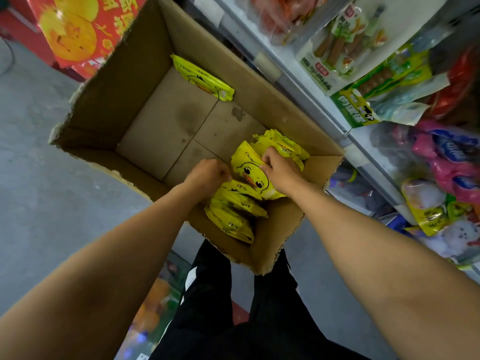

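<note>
Closest in, black trousers (207, 294) stand right against the near corner of the cardboard box (104, 105), and both bare forearms reach down into it. In that near corner a stack of yellow packets (233, 216) stands on edge, packed tight together. Just above it, the left hand (207, 175) has its fingers curled in tight on the left edge of the duck packet (249, 172), and the right hand (279, 170) has its fingers curled over the packet's upper right edge, so both hands grip it, duck face up, leaning on top of the stack by the box's right wall. Just beyond the right hand sits another bunch of yellow packets (283, 144). Further on comes bare, stained box floor, then a lone yellow packet (202, 77) propped against the far wall. Beyond the box, a red carton (78, 29) at far left, and shelf goods (363, 74) along the right.
</note>
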The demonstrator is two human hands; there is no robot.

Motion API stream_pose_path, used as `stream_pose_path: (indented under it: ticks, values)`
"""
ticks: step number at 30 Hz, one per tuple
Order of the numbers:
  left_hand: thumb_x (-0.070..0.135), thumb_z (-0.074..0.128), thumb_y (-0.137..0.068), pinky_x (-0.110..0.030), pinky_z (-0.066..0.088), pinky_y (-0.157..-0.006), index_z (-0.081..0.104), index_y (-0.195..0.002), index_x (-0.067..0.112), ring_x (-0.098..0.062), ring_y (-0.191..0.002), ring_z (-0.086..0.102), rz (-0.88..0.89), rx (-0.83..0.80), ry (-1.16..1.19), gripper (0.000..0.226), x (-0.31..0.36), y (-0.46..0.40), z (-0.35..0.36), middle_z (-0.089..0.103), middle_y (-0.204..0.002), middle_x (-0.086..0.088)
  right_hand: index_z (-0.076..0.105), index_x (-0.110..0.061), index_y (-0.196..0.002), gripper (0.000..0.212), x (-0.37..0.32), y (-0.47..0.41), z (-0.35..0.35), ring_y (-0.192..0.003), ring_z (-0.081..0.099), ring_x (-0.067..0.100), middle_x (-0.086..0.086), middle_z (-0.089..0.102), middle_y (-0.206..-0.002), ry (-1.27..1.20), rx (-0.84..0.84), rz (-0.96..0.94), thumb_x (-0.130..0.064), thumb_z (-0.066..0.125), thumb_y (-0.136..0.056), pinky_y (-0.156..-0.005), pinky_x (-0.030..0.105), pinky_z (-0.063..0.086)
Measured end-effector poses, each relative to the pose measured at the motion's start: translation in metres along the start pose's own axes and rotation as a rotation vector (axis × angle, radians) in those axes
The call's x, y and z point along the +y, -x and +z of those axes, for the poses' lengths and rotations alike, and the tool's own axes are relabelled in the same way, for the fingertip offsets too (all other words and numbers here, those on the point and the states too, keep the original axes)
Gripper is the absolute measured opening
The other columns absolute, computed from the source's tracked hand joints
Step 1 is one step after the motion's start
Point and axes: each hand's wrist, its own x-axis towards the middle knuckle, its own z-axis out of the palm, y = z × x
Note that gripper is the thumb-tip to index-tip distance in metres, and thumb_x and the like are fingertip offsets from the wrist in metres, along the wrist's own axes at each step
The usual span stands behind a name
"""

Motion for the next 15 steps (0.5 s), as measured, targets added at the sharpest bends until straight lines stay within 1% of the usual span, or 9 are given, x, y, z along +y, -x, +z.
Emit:
stream_pose_path:
  ticks: [3,5,6,8,10,12,13,15]
  values:
    - [0.018,0.056,-0.094,-0.026,0.037,-0.066,0.063,-0.091,0.018,-0.019,-0.080,0.055,0.029,0.012,0.043,0.007,0.007,0.016,-0.021,0.059,-0.085,0.000,0.042,-0.023,-0.104,0.013,-0.014,0.012,-0.026,-0.084,0.056,0.033,0.007,0.063,-0.089,0.005,0.075,-0.028,-0.033,0.048,-0.101,-0.068,0.040,0.045]
    - [0.019,0.053,-0.096,-0.028,0.035,-0.065,0.054,-0.082,0.020,-0.021,-0.078,0.051,0.045,0.052,0.104,0.014,0.013,0.028,-0.034,0.054,-0.079,-0.001,0.041,-0.023,-0.107,0.012,-0.023,0.024,-0.043,-0.077,0.051,0.031,0.005,0.060,-0.086,-0.026,0.134,-0.036,-0.033,0.045,-0.102,-0.064,0.039,0.040]
    - [0.021,0.051,-0.098,-0.028,0.034,-0.066,0.053,-0.082,0.020,-0.022,-0.078,0.050,0.050,0.060,0.119,0.016,0.016,0.034,-0.039,0.053,-0.079,-0.002,0.042,-0.024,-0.107,0.012,-0.027,0.031,-0.051,-0.075,0.049,0.030,0.004,0.060,-0.084,-0.048,0.170,-0.039,-0.033,0.045,-0.102,-0.062,0.037,0.036]
    - [0.024,0.046,-0.101,-0.030,0.033,-0.067,0.056,-0.089,0.013,-0.023,-0.079,0.049,0.048,0.066,0.108,0.019,0.025,0.047,-0.048,0.053,-0.082,-0.005,0.043,-0.027,-0.106,0.010,-0.031,0.044,-0.067,-0.074,0.052,0.029,0.005,0.063,-0.085,-0.092,0.241,-0.049,-0.035,0.046,-0.101,-0.062,0.034,0.032]
    - [0.026,0.042,-0.103,-0.031,0.033,-0.067,0.059,-0.097,0.004,-0.025,-0.081,0.050,0.044,0.088,0.102,0.029,0.033,0.062,-0.052,0.054,-0.085,-0.009,0.047,-0.028,-0.107,0.009,-0.033,0.057,-0.080,-0.080,0.058,0.029,0.004,0.066,-0.091,-0.117,0.296,-0.075,-0.035,0.048,-0.100,-0.063,0.033,0.035]
    - [0.031,0.041,-0.103,-0.032,0.033,-0.067,0.058,-0.093,0.003,-0.027,-0.082,0.051,0.042,0.129,0.115,0.034,0.040,0.074,-0.055,0.055,-0.085,-0.012,0.049,-0.030,-0.115,0.015,-0.031,0.068,-0.092,-0.087,0.062,0.031,0.004,0.068,-0.100,-0.107,0.355,-0.122,-0.033,0.049,-0.100,-0.066,0.035,0.043]
    - [0.034,0.041,-0.102,-0.032,0.033,-0.067,0.057,-0.089,0.005,-0.027,-0.081,0.051,0.035,0.149,0.127,0.036,0.045,0.083,-0.058,0.056,-0.084,-0.012,0.048,-0.035,-0.119,0.020,-0.031,0.075,-0.099,-0.090,0.064,0.032,0.004,0.070,-0.103,-0.111,0.380,-0.145,-0.033,0.049,-0.100,-0.069,0.039,0.049]
    - [0.046,0.044,-0.099,-0.032,0.037,-0.068,0.059,-0.090,0.008,-0.025,-0.079,0.053,0.019,0.158,0.190,0.042,0.050,0.094,-0.062,0.058,-0.082,-0.009,0.044,-0.048,-0.125,0.031,-0.027,0.085,-0.111,-0.091,0.066,0.032,0.003,0.071,-0.107,-0.134,0.390,-0.161,-0.033,0.050,-0.099,-0.075,0.044,0.053]
